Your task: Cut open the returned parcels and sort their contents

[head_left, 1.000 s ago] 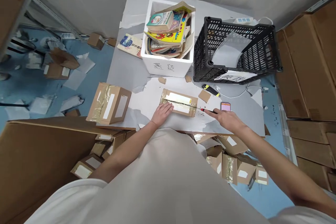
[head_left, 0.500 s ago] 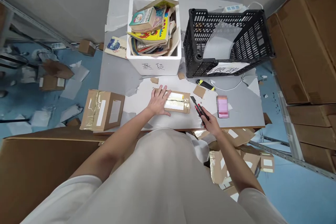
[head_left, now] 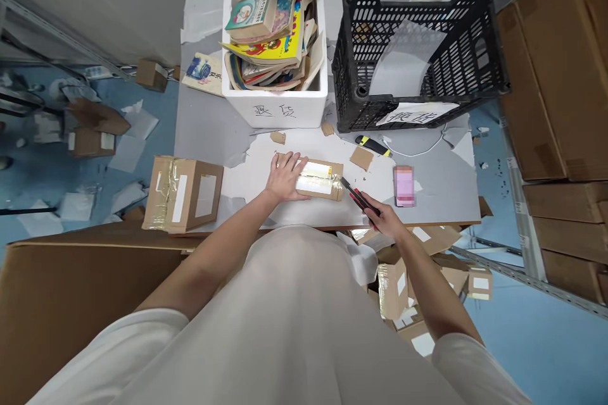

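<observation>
A small flat cardboard box [head_left: 337, 171] with a white label and clear tape lies on the table. Across its left end my left hand [head_left: 285, 178] rests with fingers stretched out, holding it down. My right hand [head_left: 384, 220] is closed around a black and red utility knife [head_left: 357, 196]. The knife's tip is at the taped right end of the box; whether it touches the tape I cannot tell. A second, yellow and black utility knife [head_left: 373, 145] lies beyond, near a torn cardboard piece [head_left: 361, 158].
A white foam box [head_left: 285, 111] full of books and a black plastic crate [head_left: 354, 107] stand at the back. A phone [head_left: 404, 186] lies on the right, a taped carton [head_left: 185, 195] at the left edge. Cartons [head_left: 394, 291] are piled below the table [head_left: 441, 196].
My right hand has brought the knife's tip left to the box's right end. My left hand stays on the box, its fingers a little closer together. The view has shifted slightly.
</observation>
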A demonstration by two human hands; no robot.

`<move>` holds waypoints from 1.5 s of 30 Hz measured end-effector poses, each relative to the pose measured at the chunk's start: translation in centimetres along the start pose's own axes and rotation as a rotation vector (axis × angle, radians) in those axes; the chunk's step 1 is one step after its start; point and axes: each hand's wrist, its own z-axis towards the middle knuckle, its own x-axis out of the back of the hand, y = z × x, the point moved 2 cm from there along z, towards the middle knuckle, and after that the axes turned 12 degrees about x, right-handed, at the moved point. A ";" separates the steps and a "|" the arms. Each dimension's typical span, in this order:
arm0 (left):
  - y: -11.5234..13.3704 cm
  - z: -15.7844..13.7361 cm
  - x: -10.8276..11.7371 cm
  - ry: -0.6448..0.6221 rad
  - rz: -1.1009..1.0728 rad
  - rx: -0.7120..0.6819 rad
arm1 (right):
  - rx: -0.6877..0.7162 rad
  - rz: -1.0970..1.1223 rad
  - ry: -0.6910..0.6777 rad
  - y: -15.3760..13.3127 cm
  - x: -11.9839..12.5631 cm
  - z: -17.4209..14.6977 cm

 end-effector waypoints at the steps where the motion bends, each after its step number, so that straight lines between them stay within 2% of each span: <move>1: 0.0 0.0 0.0 0.003 0.006 0.004 | -0.011 0.007 -0.035 0.2 0.4 -0.3; 4: 0.0 0.0 -0.2 0.009 0.020 -0.001 | -0.035 0.040 -0.085 0.5 0.8 -0.4; 9: -0.1 0.0 -0.2 0.000 0.007 -0.017 | -0.008 0.032 -0.064 -0.3 -0.9 0.7; 15: 0.2 0.3 -0.1 0.010 0.017 0.025 | -0.061 0.060 -0.062 0.3 -0.4 -3.4; 17: 0.5 0.5 0.2 0.037 0.022 0.079 | -0.027 0.054 0.034 0.5 0.4 -4.3; 20: 0.6 0.0 0.9 0.112 0.045 0.313 | 0.053 0.065 0.263 0.1 0.7 -3.6; 23: 0.1 -2.0 1.1 0.107 0.058 0.496 | 0.086 0.052 0.327 -0.9 -1.6 -0.8; 26: -0.3 -4.7 0.3 0.036 0.018 0.460 | 0.107 0.079 0.307 -2.2 -5.5 2.7; 29: -0.4 -6.5 -0.8 0.069 -0.042 0.424 | 0.144 0.119 0.264 -3.2 -9.2 5.0; 31: -0.3 -7.1 -1.2 0.098 -0.075 0.405 | 0.145 0.140 0.250 -3.4 -10.7 5.5; 34: -0.8 -7.1 -1.0 0.108 -0.142 0.391 | 0.113 0.191 0.275 -3.1 -11.6 5.3; 37: -2.9 -5.4 0.6 0.131 -0.242 0.417 | 0.077 0.313 0.364 -2.6 -11.7 4.7; 39: -4.8 -2.9 2.3 0.158 -0.286 0.397 | 0.031 0.446 0.424 -2.3 -12.0 4.2; 41: -6.4 0.7 3.8 0.146 -0.275 0.304 | -0.036 0.606 0.448 -2.2 -12.8 3.6; 43: -7.4 4.4 4.7 0.054 -0.252 0.197 | -0.111 0.764 0.429 -2.3 -14.0 3.2; 45: -7.6 6.9 4.8 -0.080 -0.229 0.154 | -0.178 0.887 0.390 -2.6 -15.2 2.9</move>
